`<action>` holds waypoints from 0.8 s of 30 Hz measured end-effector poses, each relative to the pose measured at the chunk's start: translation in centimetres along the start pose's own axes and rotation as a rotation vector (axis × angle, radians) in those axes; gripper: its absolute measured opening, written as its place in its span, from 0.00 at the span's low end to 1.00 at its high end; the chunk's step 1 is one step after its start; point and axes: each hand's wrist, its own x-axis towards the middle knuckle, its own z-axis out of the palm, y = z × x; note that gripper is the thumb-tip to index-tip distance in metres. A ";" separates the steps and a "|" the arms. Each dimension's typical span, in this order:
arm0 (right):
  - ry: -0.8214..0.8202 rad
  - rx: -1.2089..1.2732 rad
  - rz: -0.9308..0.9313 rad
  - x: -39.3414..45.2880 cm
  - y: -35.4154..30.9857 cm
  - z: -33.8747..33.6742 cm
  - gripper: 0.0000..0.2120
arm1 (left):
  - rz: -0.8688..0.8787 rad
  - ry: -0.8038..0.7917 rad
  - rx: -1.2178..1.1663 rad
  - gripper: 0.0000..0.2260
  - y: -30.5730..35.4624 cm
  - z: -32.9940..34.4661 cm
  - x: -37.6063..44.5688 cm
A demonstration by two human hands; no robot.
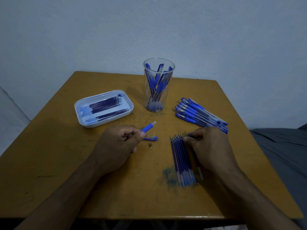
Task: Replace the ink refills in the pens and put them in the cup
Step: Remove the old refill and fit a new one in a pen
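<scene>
Here left hand (116, 143) grips pen barrel (147, 127) — open end up-right; right hand (209, 145) pinches refill (193, 134) lengthwise.

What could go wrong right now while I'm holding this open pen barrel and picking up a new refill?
The small metal tip lies loose on the table by your left hand; a nudge could roll it away. Your right hand rests on the row of refills, so lifting one may scatter the others. An ink smear sits beside them and might mark your wrist.
</scene>
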 end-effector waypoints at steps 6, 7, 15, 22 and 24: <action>0.011 -0.034 -0.034 -0.4 0.1 -0.1 0.08 | 0.002 0.006 -0.004 0.17 0.0 0.1 0.1; 0.003 -0.026 -0.032 -0.4 0.2 -0.2 0.08 | 0.003 0.006 -0.007 0.17 0.0 0.1 0.0; -0.097 0.116 0.004 -1.0 1.1 -1.2 0.05 | 0.024 -0.010 0.029 0.16 -0.1 0.0 0.0; -0.155 0.154 -0.004 -1.3 1.2 -1.5 0.06 | 0.016 -0.018 0.033 0.15 -0.1 0.0 0.0; -0.170 0.146 -0.013 -1.4 1.2 -1.6 0.07 | 0.016 -0.019 0.040 0.15 -0.3 0.0 0.0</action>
